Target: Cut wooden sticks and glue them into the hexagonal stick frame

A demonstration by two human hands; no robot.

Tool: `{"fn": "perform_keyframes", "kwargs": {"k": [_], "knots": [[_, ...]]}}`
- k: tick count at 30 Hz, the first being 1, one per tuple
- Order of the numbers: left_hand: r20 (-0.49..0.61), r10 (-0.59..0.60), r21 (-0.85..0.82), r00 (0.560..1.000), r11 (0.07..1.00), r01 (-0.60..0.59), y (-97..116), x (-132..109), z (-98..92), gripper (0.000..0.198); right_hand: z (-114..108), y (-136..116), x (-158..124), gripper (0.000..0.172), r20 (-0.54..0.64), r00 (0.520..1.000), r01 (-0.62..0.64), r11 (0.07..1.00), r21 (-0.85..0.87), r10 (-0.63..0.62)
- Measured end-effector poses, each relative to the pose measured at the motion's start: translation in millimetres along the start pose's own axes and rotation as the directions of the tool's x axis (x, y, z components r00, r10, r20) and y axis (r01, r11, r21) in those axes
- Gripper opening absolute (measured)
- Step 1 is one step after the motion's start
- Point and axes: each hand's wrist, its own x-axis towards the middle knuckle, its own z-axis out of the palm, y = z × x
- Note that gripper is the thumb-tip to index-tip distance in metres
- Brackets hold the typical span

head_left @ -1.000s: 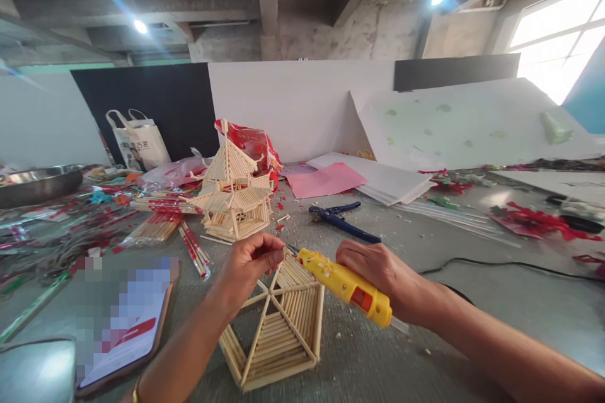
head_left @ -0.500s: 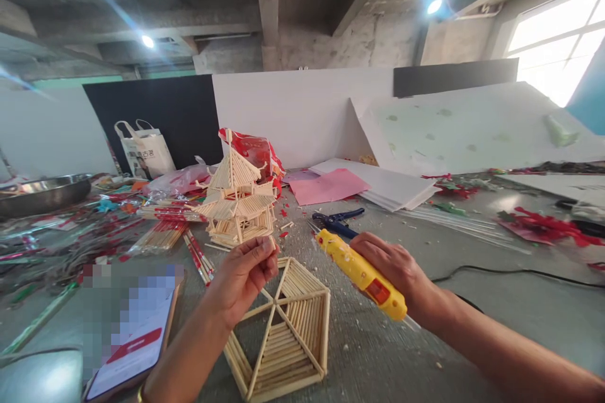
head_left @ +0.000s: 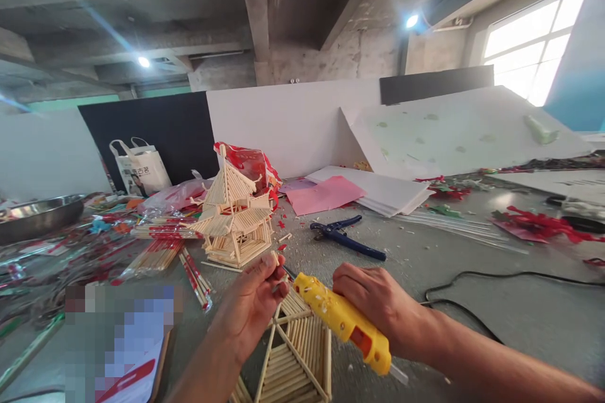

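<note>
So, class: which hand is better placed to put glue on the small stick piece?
Right. The right hand already grips the yellow glue gun, its nozzle aimed at the small stick piece pinched in the left hand, just above the hexagonal stick roof. The left is occupied holding it.

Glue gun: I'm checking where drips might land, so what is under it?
Under the glue gun lies the hexagonal stick roof panel on the grey table. The panel's near edge is out of frame.
</note>
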Motion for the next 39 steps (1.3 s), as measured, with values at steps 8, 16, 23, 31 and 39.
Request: {"fn": "perform_keyframes", "kwargs": {"k": [8,16,23,31,39], "knots": [[-0.005,0.000,0.007,1.000,1.000,0.001,-4,-4,5.2,0.013,0,1,0,0.017,0.021,1.000,0.001,1.000,0.007,-0.001],[0.018,-0.002,0.005,1.000,1.000,0.002,-4,-5,6.0,0.010,3,3,-1,0.013,0.028,0.999,0.017,1.000,0.000,-0.017],[0.015,-0.014,-0.013,1.000,1.000,0.014,-3,-6,8.0,0.011,4,2,-2,0.014,0.035,0.999,0.018,0.999,-0.031,-0.017],[-0.004,-0.029,-0.036,1.000,0.999,0.029,-4,-6,8.2,0.010,2,0,-1,0.015,0.031,0.999,0.005,1.000,-0.007,-0.005],[-0.037,-0.047,-0.043,0.998,0.998,0.045,-2,-8,11.4,0.007,3,0,-1,0.015,0.049,0.999,0.007,1.000,-0.024,-0.005]]}}
